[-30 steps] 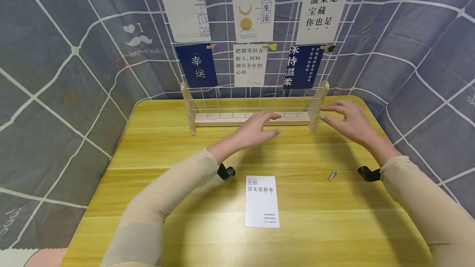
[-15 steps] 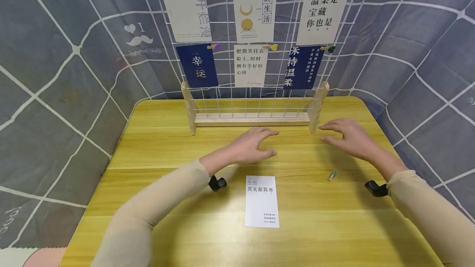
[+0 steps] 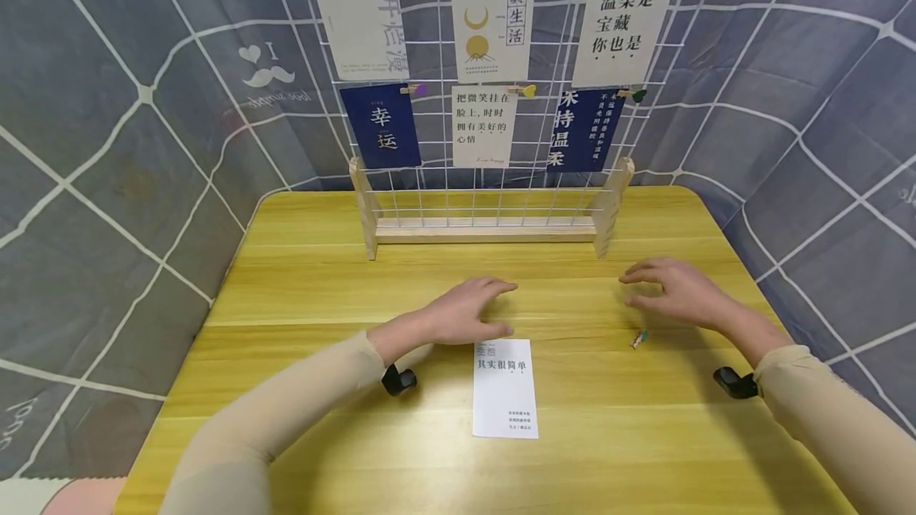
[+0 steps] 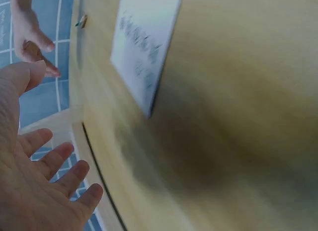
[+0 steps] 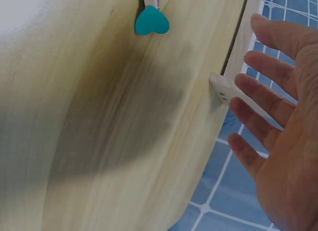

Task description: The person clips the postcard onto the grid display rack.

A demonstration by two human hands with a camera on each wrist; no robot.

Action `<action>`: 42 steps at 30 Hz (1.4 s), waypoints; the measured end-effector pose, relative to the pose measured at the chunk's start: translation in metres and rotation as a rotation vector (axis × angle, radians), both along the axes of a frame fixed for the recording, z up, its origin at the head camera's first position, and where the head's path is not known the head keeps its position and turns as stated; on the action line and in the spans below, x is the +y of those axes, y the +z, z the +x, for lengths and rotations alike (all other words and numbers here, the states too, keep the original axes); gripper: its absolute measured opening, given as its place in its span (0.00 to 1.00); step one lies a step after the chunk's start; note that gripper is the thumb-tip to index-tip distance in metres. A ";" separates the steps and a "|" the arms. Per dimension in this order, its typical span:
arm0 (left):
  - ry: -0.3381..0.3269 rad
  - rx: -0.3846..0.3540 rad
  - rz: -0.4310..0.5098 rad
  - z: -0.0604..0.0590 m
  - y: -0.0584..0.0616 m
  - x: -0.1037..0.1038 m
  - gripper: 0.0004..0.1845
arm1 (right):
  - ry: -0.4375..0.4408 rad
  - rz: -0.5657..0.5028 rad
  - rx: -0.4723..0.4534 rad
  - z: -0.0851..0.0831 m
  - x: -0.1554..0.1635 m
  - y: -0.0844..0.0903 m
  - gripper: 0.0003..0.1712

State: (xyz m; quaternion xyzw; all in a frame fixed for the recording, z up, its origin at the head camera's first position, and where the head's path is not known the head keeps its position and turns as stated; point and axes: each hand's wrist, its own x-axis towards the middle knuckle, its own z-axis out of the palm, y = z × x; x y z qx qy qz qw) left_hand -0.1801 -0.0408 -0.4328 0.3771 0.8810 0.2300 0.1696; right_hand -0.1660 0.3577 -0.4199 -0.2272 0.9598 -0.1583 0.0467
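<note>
A white card (image 3: pixel 504 400) printed with dark characters lies flat on the wooden table. My left hand (image 3: pixel 461 312) hovers over the card's far edge, fingers relaxed and holding nothing; the left wrist view shows the card (image 4: pixel 146 47) apart from the spread fingers. To the right, a small wooden clothespin (image 3: pixel 635 339) with a teal heart rests on the table. Above and just beyond it is my right hand (image 3: pixel 676 290), its fingers loosely extended with nothing in them. In the right wrist view the clothespin's teal heart (image 5: pixel 152 21) shows clear of that hand.
A white wire grid rack (image 3: pixel 429 205) on a wooden stand (image 3: pixel 487 230) stands at the table's back. Several cards hang on it by heart clothespins, among them a blue card (image 3: pixel 382 127). Grey checked cloth (image 3: pixel 107 141) surrounds the table (image 3: pixel 286 292).
Both hands have come back from beside the rack's base toward the near side and lower. The left has reached the card's far edge, the right the clothespin's area. Card and clothespin stay put.
</note>
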 end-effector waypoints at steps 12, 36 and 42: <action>-0.033 0.035 -0.115 0.036 -0.021 -0.011 0.48 | 0.048 -0.008 -0.001 0.018 0.010 -0.017 0.19; -0.223 0.263 -0.184 0.087 -0.046 -0.035 0.43 | -0.060 -0.230 -0.132 0.043 0.031 -0.049 0.16; -0.246 0.289 -0.241 0.091 -0.049 -0.037 0.40 | -0.077 -0.240 -0.103 0.043 0.031 -0.054 0.15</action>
